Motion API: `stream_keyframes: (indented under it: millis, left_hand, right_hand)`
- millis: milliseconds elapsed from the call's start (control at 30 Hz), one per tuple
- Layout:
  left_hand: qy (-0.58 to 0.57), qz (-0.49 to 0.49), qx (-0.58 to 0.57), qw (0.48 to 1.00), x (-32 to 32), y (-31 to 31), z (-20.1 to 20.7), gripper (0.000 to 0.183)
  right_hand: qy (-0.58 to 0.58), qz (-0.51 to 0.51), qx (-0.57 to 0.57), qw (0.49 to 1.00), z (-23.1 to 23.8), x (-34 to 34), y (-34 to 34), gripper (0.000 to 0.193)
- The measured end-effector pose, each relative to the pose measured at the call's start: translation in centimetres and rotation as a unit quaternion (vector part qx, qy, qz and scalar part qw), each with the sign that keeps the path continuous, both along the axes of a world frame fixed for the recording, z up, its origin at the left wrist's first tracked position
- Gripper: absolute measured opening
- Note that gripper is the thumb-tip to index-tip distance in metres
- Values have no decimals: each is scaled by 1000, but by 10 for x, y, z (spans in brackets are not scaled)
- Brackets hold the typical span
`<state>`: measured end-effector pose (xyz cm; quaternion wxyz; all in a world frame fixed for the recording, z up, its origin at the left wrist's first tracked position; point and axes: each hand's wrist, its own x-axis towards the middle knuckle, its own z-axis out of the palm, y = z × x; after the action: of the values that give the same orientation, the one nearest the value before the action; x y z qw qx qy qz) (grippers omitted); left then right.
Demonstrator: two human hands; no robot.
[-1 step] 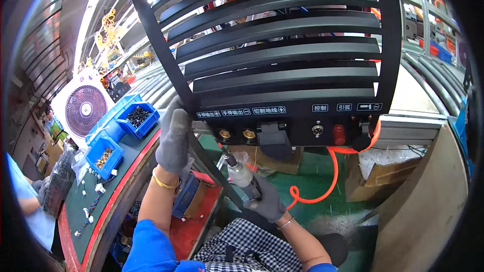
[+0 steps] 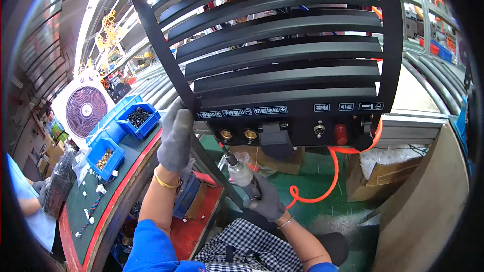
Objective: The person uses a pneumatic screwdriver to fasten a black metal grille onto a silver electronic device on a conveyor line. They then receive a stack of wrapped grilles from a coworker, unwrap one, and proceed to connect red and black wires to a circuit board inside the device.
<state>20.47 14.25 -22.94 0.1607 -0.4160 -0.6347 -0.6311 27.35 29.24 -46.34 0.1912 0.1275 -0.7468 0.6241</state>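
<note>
A large black louvred cabinet (image 2: 287,53) fills the upper middle, with brass sockets, a black flap cover and a red knob on its lower strip. My left hand (image 2: 176,141), in a grey glove, lies against the cabinet's lower left corner with its fingers stretched upward. Below the sockets, my right hand (image 2: 267,202), also gloved, is wrapped round a power screwdriver (image 2: 241,174). Its bit points up and left, close to the panel's lower left edge. Whether the tip touches a screw is too small to tell.
Blue bins of small black (image 2: 137,117) and brass-coloured fasteners (image 2: 105,159) stand on the green-topped bench (image 2: 108,191) at left. An orange hose (image 2: 334,174) hangs below the cabinet. Cardboard boxes (image 2: 383,174) and a board (image 2: 416,206) stand at right. Another person's arm (image 2: 29,204) shows far left.
The cabinet appears shifted very slightly to the right in the picture. Both hands and the screwdriver stay practically where they were.
</note>
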Motion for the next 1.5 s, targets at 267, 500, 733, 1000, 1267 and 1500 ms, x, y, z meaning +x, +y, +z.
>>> stream_keyframes:
  millis: [267,500,733,1000,1267,1500]
  left_hand:
    - [-10,34,-59,998,0,-6,3,41]
    - [-10,-16,-38,999,-5,0,3,45]
    - [-29,-6,-37,999,-8,-3,0,47]
    - [-40,12,-62,997,-13,-13,-1,51]
    - [-54,13,-67,996,-4,-9,4,53]
    - [-15,145,-193,970,12,-21,-45,41]
  right_hand:
    - [103,-23,8,994,-16,-29,-25,102]
    - [163,-59,3,985,-16,-40,-33,103]
    - [130,-53,-11,990,-19,-41,-38,98]
    - [130,-43,-25,990,-14,-38,-43,96]
    - [166,-40,-16,985,-9,-39,-47,105]
    - [137,-21,21,990,-13,-44,-20,104]
